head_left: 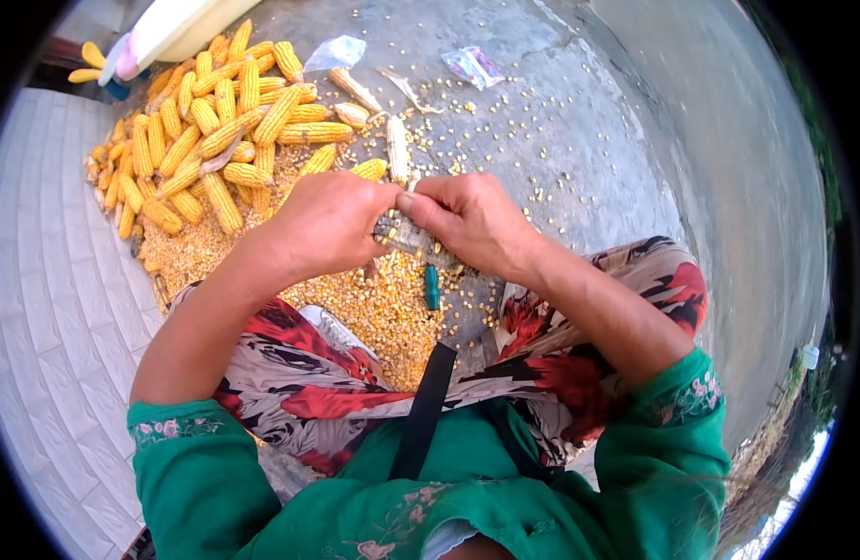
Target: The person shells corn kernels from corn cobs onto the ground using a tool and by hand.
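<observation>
My left hand (pixel 341 219) and my right hand (pixel 467 219) meet at their fingertips above the loose kernels. Both are closed in a pinch, and whatever lies between the fingers is too small or hidden to name. Just beyond them a pale, stripped corn cob (pixel 397 151) points away from me. Below the fingers shows a rough greyish surface (pixel 413 238) with a few kernels on it; I cannot tell what it is. A teal handle (pixel 432 287) stands out nearby, its other end hidden.
Yellow corn ears (pixel 215 121) are heaped at the upper left. Shelled kernels (pixel 392 313) spread between my legs. Husk scraps, a clear plastic bag (pixel 335 53) and a coloured wrapper (pixel 473 67) lie on the concrete floor (pixel 626 159). A white tiled surface (pixel 61 280) borders the left.
</observation>
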`<state>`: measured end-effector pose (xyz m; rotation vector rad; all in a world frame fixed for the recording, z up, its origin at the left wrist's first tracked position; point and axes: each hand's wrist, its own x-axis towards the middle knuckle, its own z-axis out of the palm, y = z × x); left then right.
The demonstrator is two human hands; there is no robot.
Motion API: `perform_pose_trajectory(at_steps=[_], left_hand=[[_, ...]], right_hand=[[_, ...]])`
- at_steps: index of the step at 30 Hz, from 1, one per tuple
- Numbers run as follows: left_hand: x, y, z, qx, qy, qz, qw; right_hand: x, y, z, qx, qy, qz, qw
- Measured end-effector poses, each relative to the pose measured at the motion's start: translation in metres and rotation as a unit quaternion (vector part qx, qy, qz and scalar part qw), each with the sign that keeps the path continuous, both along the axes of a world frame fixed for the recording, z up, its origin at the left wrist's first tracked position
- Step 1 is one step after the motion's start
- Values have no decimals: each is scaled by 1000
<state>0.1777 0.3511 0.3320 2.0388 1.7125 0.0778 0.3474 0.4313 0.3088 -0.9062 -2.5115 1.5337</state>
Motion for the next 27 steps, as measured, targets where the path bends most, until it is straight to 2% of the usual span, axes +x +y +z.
perform_pose_trajectory(at_steps=[3, 6, 8, 10, 11, 12, 14, 15, 16, 18, 22, 25, 27], left_hand=[[-5, 0, -2, 0, -7, 15, 1000], [-11, 4, 4, -1, 22, 45, 999], [-18, 3, 1, 12, 44, 53, 998], [-24, 3, 1, 38, 38, 58, 997], [-25, 4, 1, 39, 22, 66, 997], [-25, 4, 1, 40, 22, 65, 997], [-27, 4, 0, 44, 23, 60, 997], [-26, 4, 1, 45, 24, 61, 997], [-25, 4, 2, 36, 19, 65, 997], [-24, 5, 4, 27, 13, 70, 997], [-16, 6, 8, -30, 1, 66, 997], [-15, 7, 0, -34, -21, 53, 998], [-16, 9, -1, -25, -46, 58, 997]], right_hand=[[-2, 3, -1, -115, 42, -35, 992], [1, 11, 0, -123, 82, -71, 986], [4, 17, 3, -92, 48, -68, 992], [2, 19, 7, 28, 70, -14, 997], [4, 19, 13, -58, 5, -6, 998], [4, 17, 13, -56, 6, -7, 998], [3, 14, 11, -10, 2, 2, 1000], [1, 14, 9, 78, 23, 22, 996], [1, 14, 10, 78, 24, 22, 996], [1, 12, 16, -7, 5, 15, 1000], [-2, 9, 19, 16, -45, -9, 999], [-2, 9, 20, 49, -32, 9, 998], [-2, 13, 17, -7, 44, -15, 999]])
